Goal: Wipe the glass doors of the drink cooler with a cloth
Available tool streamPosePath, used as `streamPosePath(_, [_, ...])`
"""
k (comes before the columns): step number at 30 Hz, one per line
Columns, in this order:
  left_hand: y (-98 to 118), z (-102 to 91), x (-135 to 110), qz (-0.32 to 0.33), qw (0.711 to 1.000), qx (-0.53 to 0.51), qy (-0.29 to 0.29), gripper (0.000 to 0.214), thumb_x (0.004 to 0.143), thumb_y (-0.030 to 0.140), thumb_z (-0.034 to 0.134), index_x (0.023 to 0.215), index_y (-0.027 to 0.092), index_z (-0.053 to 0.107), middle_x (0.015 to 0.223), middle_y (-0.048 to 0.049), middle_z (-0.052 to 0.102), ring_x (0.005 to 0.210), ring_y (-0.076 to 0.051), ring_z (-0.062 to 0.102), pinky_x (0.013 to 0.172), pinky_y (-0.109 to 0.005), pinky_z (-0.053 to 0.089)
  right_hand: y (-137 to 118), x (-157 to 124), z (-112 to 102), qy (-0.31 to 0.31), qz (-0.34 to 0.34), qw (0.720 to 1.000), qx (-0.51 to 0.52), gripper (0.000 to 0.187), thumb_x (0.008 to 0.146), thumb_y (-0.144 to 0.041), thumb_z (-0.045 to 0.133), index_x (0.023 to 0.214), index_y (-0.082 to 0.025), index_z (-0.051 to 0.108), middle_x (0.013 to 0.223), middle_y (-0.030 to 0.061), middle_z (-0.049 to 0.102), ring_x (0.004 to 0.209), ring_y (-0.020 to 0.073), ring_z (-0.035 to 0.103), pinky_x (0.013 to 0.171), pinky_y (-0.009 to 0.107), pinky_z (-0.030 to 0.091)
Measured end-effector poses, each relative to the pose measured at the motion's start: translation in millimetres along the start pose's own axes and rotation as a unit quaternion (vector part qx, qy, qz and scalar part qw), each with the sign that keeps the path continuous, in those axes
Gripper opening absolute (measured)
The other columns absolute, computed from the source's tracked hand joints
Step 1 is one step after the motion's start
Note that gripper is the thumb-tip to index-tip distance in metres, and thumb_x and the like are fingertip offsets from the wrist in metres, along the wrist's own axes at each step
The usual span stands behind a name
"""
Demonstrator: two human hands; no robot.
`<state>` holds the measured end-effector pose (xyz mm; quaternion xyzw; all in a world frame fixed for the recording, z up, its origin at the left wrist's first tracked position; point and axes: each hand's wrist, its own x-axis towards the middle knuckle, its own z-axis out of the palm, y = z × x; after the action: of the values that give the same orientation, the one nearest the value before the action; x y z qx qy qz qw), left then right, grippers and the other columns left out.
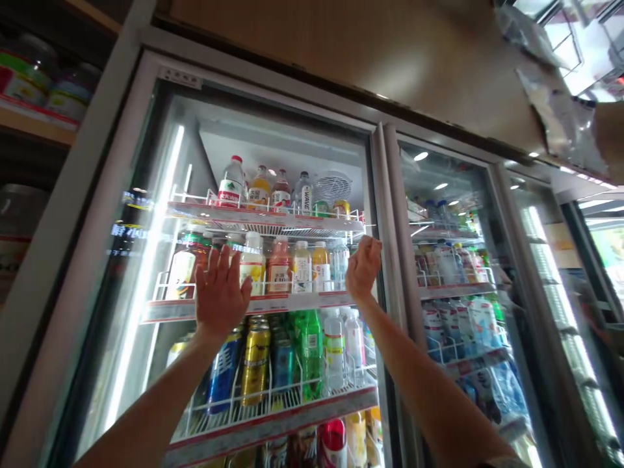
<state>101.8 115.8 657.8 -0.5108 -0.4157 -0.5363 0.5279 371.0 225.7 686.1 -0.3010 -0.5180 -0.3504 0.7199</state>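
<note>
My left hand is raised in front of a glass-door drinks fridge, fingers spread and holding nothing. Whether its palm touches the glass door I cannot tell. Beside the door's right frame, my right hand is up with its fingers curled together. Anything inside those fingers is hidden. Behind the glass, the middle shelf holds a peach-coloured drink bottle, an orange drink bottle and others. Below are gold cans, a blue can and a green bottle.
A second glass door with more bottles stands to the right. Shelves with jars are at the left. A wooden panel runs above the fridge, with clear plastic bags at the upper right.
</note>
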Motion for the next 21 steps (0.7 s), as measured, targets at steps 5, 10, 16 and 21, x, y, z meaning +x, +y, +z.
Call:
streamPosePath(5, [-3,-0.3,0,0.008,1.000,0.009,-0.002,0.058,0.089,0.037,0.039,0.142,0.018,0.029,0.149,-0.0126,0.028,0.140,-0.030,0.019,0.113,-0.057,0.014,-50,-19,2,-0.143,-0.172,0.974,0.040,0.051,0.093,-0.024,0.030,0.143,-0.020,0.030,0.150,0.0048,0.031,0.143,0.0209,0.009,0.113,0.047,0.023])
streamPosePath(10, [-3,-1.2,1,0.004,1.000,-0.003,-0.004,0.057,0.088,0.037,0.040,0.141,0.016,0.033,0.148,-0.0143,0.031,0.140,-0.031,0.019,0.113,-0.056,0.015,4,18,-6,-0.129,-0.001,0.991,-0.024,0.052,0.093,-0.026,0.029,0.143,-0.014,0.030,0.152,0.0135,0.024,0.142,0.0267,0.013,0.110,0.056,0.023])
streamPosePath(16, [1,-1.8,0,-0.006,1.000,-0.019,-0.006,0.057,0.088,0.037,0.040,0.141,0.017,0.033,0.148,-0.0126,0.029,0.140,-0.031,0.018,0.113,-0.057,0.014,52,-75,-42,-0.090,-0.030,0.995,-0.012,0.057,0.095,-0.025,0.027,0.149,-0.018,0.008,0.153,0.0121,0.021,0.143,0.0231,0.008,0.112,0.053,0.025])
streamPosePath(21, [1,-1.6,1,-0.014,1.000,-0.022,-0.002,0.057,0.087,0.036,0.040,0.140,0.016,0.035,0.147,-0.0130,0.032,0.139,-0.031,0.020,0.114,-0.056,0.014,57,-69,-39,-0.088,-0.031,0.996,-0.008,0.057,0.094,-0.025,0.029,0.148,-0.022,0.011,0.152,0.0098,0.026,0.143,0.0237,0.014,0.111,0.055,0.027])
